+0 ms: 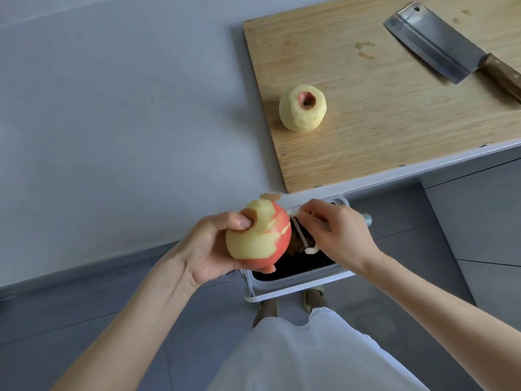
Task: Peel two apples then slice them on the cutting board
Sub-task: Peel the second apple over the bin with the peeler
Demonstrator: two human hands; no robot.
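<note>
My left hand (210, 246) grips a half-peeled apple (258, 235), pale flesh on its left and top, red skin on its right and bottom. My right hand (338, 234) holds a white peeler (303, 234) whose blade lies against the apple's right side. Both hands hover past the counter's front edge, above a bin. A fully peeled apple (303, 108) stands on the wooden cutting board (380, 114), near its left edge. A cleaver (439, 43) with a wooden handle lies at the board's far right corner.
A white-framed bin (298, 275) with a dark liner sits on the floor right below the hands. The grey countertop (127, 122) stretches left of the board. A strip of peel (270, 196) lies at the counter's edge. Grey cabinet fronts stand at right.
</note>
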